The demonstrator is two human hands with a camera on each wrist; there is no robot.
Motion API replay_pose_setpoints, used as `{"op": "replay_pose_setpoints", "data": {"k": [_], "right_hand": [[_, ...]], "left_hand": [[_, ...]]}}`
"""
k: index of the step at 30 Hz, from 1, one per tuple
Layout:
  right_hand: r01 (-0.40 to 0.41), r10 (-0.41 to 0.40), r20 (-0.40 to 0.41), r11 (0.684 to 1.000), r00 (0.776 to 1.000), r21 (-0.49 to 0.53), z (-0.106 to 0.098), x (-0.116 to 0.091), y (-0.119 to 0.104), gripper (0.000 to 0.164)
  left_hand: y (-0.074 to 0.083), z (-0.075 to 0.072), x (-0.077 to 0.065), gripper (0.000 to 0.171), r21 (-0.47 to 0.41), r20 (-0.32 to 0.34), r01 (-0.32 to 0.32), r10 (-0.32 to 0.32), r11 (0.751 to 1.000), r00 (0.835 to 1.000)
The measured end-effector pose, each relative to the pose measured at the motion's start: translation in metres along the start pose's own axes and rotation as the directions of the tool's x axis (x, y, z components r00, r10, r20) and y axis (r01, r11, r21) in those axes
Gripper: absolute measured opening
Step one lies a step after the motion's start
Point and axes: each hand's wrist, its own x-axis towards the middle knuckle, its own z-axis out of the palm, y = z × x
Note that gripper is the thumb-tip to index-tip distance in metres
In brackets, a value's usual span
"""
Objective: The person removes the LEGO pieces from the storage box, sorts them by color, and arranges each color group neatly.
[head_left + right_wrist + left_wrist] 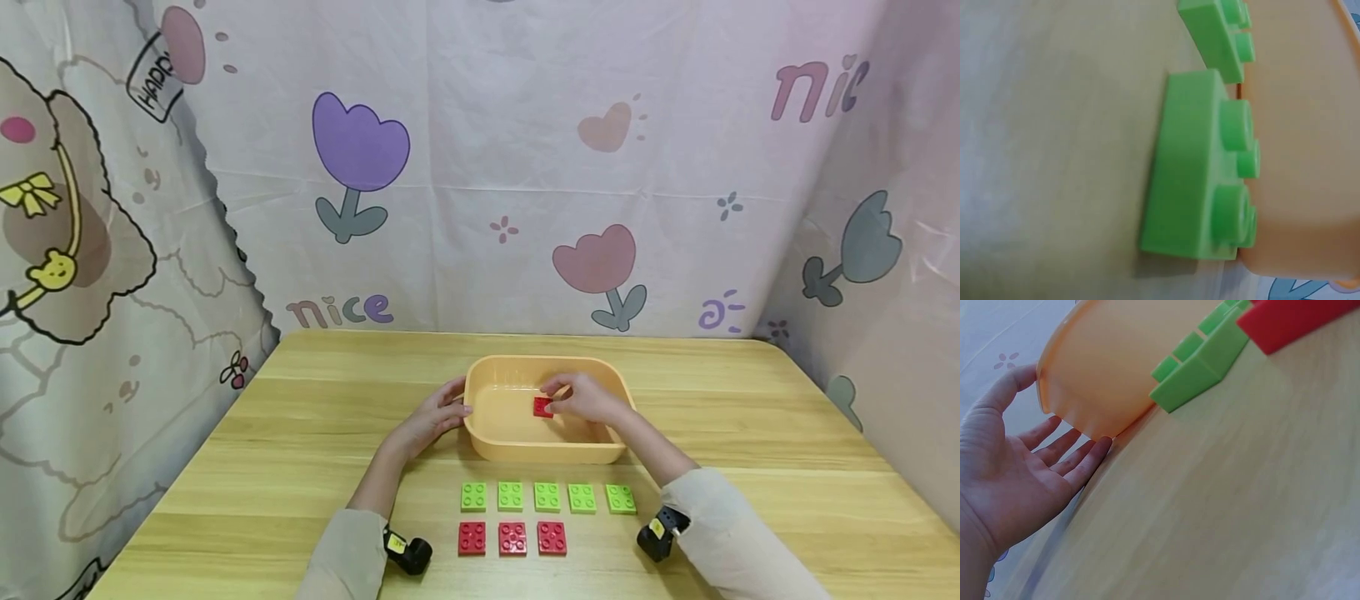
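Observation:
A yellow-orange plastic bin [517, 452] stands on the table in the head view. My right hand [591, 400] reaches over its right side and pinches a red toy brick [542, 407] inside, thumb and fingertips at the brick's right and far edges. At the bin's left end is my left hand [433, 421]. In the left wrist view the left hand [1019, 465] has its fingers extended against the bin's outer wall [1104, 369], thumb at the rim. The right wrist view does not show the right hand.
In front of the bin lies a row of several green bricks [547, 497]. Nearer, three red bricks [513, 538] form a second row. The wooden table [300, 450] ends at a patterned cloth [465, 167] behind. A green brick [1185, 165] is close under the right wrist.

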Motion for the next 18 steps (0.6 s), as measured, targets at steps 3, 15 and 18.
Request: {"op": "replay_pose_setpoints", "data": {"k": [3, 15, 18], "right_hand": [[-0.02, 0.02, 0.022, 1.0, 1.0, -0.013, 0.0014, -0.0001, -0.0009, 0.03], [0.022, -0.017, 0.04, 0.992, 0.999, -0.126, 0.0045, -0.0009, -0.0046, 0.024], [0.033, -0.027, 0.039, 0.988, 0.999, -0.148, 0.0046, -0.0015, -0.0045, 0.024]], "left_hand": [[0.0011, 0.0008, -0.0006, 0.067, 0.003, -0.004, -0.002, 0.002, 1.0, 1.0], [-0.0018, -0.0021, 0.0013, 0.066, 0.003, 0.013, -0.01, 0.01, 1.0, 1.0], [-0.0024, -0.0019, 0.0015, 0.066, 0.002, 0.012, -0.009, 0.009, 1.0, 1.0]]}}
